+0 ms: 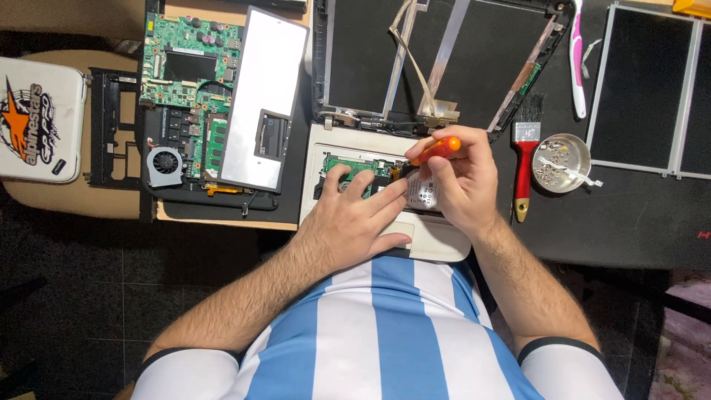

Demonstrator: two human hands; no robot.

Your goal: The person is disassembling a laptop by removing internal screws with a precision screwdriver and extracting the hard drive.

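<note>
A small white laptop base (317, 152) lies open on the desk in front of me, with its green circuit board (354, 164) and a silver hard drive (425, 194) exposed. My left hand (354, 218) rests flat on the base, fingers spread over the board and one finger reaching the drive. My right hand (459, 181) grips an orange-handled screwdriver (438, 149), its tip pointing down-left at the spot between the board and the drive. The laptop's black lid (481, 59) stands open behind, with flat cables and metal strips showing.
To the left lies another stripped laptop with a green motherboard (189, 67), a fan (164, 161) and a grey cover panel (263, 96). A red-handled brush (524, 152), a metal bowl of screws (561, 163), a pink toothbrush (578, 59) and screen panels (652, 89) sit right. A white case (37, 118) is far left.
</note>
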